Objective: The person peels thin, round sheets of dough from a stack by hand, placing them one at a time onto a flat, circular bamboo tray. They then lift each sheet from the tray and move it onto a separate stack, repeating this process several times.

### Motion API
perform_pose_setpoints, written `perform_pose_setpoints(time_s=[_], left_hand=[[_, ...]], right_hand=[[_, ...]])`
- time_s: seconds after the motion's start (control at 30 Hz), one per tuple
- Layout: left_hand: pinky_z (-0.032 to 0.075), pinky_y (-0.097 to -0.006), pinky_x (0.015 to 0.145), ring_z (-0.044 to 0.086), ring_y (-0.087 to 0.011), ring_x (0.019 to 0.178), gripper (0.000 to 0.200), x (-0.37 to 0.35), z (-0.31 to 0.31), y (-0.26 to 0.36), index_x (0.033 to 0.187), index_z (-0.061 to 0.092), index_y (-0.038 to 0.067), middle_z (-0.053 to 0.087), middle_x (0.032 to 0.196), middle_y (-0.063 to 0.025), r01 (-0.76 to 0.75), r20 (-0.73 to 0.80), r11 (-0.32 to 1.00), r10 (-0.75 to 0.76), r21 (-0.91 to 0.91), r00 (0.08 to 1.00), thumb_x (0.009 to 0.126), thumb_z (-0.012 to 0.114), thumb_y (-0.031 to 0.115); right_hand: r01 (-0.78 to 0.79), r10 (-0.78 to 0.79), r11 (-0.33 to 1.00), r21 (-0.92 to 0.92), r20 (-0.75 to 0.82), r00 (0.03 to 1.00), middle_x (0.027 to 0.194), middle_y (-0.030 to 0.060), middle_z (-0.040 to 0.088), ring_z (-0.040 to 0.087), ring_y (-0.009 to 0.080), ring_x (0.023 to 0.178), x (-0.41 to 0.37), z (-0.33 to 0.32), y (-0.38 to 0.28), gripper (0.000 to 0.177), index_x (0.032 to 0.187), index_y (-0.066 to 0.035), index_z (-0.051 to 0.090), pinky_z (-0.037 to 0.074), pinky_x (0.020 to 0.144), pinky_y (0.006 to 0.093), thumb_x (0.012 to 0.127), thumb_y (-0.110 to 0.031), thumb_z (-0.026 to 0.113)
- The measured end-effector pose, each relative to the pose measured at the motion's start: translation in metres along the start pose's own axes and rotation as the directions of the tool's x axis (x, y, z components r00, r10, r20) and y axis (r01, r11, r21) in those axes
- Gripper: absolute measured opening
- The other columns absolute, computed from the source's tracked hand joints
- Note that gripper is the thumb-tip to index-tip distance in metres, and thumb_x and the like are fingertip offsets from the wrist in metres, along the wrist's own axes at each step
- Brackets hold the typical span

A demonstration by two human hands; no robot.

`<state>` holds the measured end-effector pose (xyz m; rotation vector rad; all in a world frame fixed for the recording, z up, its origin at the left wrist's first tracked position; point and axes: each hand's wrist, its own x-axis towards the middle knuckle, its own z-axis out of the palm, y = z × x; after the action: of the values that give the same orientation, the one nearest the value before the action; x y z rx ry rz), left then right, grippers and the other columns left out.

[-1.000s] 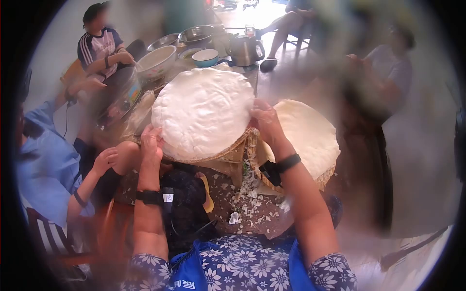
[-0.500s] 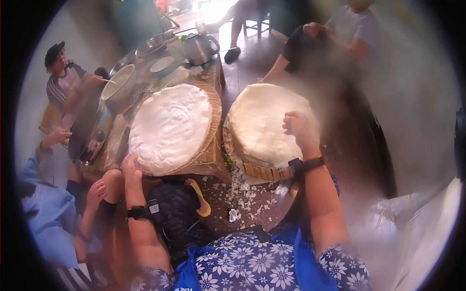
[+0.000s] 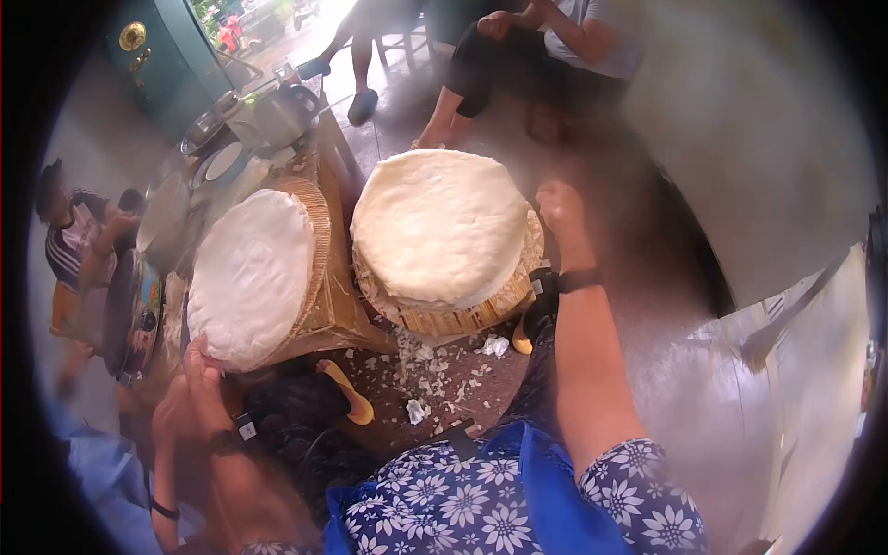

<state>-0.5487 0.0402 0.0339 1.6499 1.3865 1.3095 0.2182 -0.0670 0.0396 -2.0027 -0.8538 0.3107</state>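
A flat white round of what looks like dough (image 3: 248, 277) lies on a woven bamboo tray (image 3: 317, 236) at the left. My left hand (image 3: 203, 363) is at its near-left edge, touching the rim with fingers stretched out. To the right, a thicker cream-coloured round slab of dough (image 3: 439, 227) sits on a second bamboo tray (image 3: 462, 319), with pale flakes along its rim. My right hand (image 3: 562, 211) is just right of this slab, apart from it. Its fingers are curled closed, and whatever may be in them is hidden.
A wooden table (image 3: 335, 314) bears the left tray, a kettle (image 3: 289, 109) and bowls (image 3: 224, 162). Pale scraps (image 3: 435, 370) and crumpled tissue (image 3: 416, 411) litter the floor. A seated person (image 3: 79, 231) is at the left, and another person's legs (image 3: 472, 74) are beyond the slab.
The view has turned, and both rounds now appear further left. My right hand has moved from above the slab to beyond its right edge. My left hand stays at the white round's edge.
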Motion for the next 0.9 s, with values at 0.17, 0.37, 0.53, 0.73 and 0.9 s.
perform_pose_setpoints(time_s=[0.17, 0.37, 0.53, 0.73, 0.9], left_hand=[[0.050, -0.0357, 0.079, 0.060, -0.0230, 0.090, 0.032, 0.010, -0.004, 0.017, 0.110, 0.053, 0.002, 0.061, 0.101, -0.0079, 0.158, -0.030, 0.961, -0.169, -0.228, 0.985, 0.078, 0.056, 0.003], [0.048, -0.0374, 0.084, 0.059, -0.0242, 0.095, 0.035, 0.024, 0.001, 0.062, 0.113, 0.051, 0.001, 0.060, 0.105, -0.0092, 0.327, -0.008, 0.769, -0.395, -0.549, 0.918, 0.078, 0.054, 0.001], [0.047, -0.0389, 0.088, 0.057, -0.0253, 0.099, 0.039, 0.015, 0.011, 0.079, 0.117, 0.049, 0.000, 0.059, 0.109, -0.0103, 0.382, 0.045, 0.660, -0.467, -0.647, 0.883, 0.078, 0.053, 0.000], [0.045, -0.0407, 0.093, 0.056, -0.0265, 0.104, 0.043, -0.021, 0.034, 0.098, 0.120, 0.047, -0.001, 0.057, 0.113, -0.0115, 0.430, 0.131, 0.495, -0.528, -0.755, 0.839, 0.078, 0.052, -0.002], [0.043, -0.0422, 0.097, 0.055, -0.0276, 0.108, 0.046, -0.053, 0.068, 0.124, 0.124, 0.046, -0.001, 0.056, 0.117, -0.0126, 0.436, 0.192, 0.396, -0.523, -0.808, 0.830, 0.078, 0.051, -0.004]], right_hand=[[0.052, -0.052, 0.979, 0.195, -0.006, 0.999, 0.084, 0.0142, 0.067, 0.064, 0.0284, 0.083, -0.010, -0.003, -0.007, 0.020, 0.086, -0.006, 0.068, 0.049, 0.075, 0.0359, 0.074, -0.019, 0.058], [0.057, -0.088, 0.921, 0.385, 0.063, 0.994, 0.073, 0.0084, 0.066, 0.062, 0.0147, 0.064, -0.025, 0.006, -0.039, 0.018, 0.086, -0.002, 0.066, 0.049, 0.063, 0.0278, 0.077, -0.016, 0.059], [0.010, -0.208, 0.800, 0.600, 0.262, 0.943, 0.073, 0.0009, 0.061, 0.060, 0.0096, 0.063, -0.077, 0.017, -0.114, 0.016, 0.090, -0.005, 0.065, 0.048, 0.055, 0.0231, 0.081, -0.015, 0.058], [-0.471, -0.301, 0.648, 0.599, 0.769, 0.564, 0.080, 0.0017, 0.060, 0.057, 0.0087, 0.064, -0.135, 0.105, -0.155, 0.024, 0.098, -0.004, 0.060, 0.050, 0.053, 0.0229, 0.085, -0.024, 0.060], [-0.655, -0.326, 0.460, 0.599, 0.800, 0.503, 0.090, 0.0031, 0.060, 0.059, 0.0100, 0.071, -0.155, 0.133, -0.170, 0.031, 0.110, -0.005, 0.056, 0.051, 0.060, 0.0244, 0.087, -0.026, 0.060]])
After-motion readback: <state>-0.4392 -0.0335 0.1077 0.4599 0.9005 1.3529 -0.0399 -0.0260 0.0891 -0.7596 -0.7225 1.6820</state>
